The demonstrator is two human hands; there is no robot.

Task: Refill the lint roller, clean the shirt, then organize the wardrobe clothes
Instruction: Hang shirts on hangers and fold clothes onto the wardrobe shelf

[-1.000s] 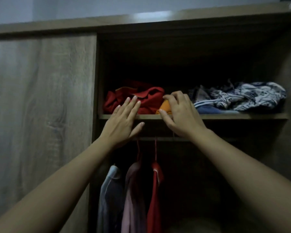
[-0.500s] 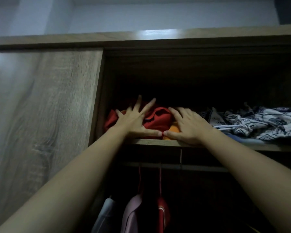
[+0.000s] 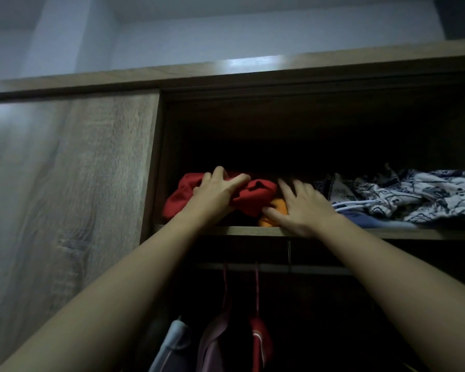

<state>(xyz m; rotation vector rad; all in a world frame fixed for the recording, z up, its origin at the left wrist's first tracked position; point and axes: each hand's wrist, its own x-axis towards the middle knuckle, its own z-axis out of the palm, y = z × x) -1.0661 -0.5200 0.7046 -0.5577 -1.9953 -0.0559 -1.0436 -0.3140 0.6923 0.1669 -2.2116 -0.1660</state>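
On the upper wardrobe shelf (image 3: 387, 233) lies a crumpled red garment (image 3: 255, 196) with an orange garment (image 3: 275, 210) tucked under its right side. My left hand (image 3: 215, 191) grips the red garment from above, fingers curled into the cloth. Just to the right, my right hand (image 3: 301, 205) rests on the pile with fingers spread, its thumb against the orange garment. The lint roller is nowhere in view.
A heap of white-and-blue patterned clothes (image 3: 414, 194) fills the shelf's right side. Below, a rail (image 3: 279, 268) carries a light blue garment (image 3: 172, 345), a pink one (image 3: 215, 342) and a red one (image 3: 259, 342). A wooden wardrobe door (image 3: 65, 197) stands on the left.
Both hands reached from the shelf edge onto the pile. My left hand went from lying flat to curling round the red garment. The view tilted upward.
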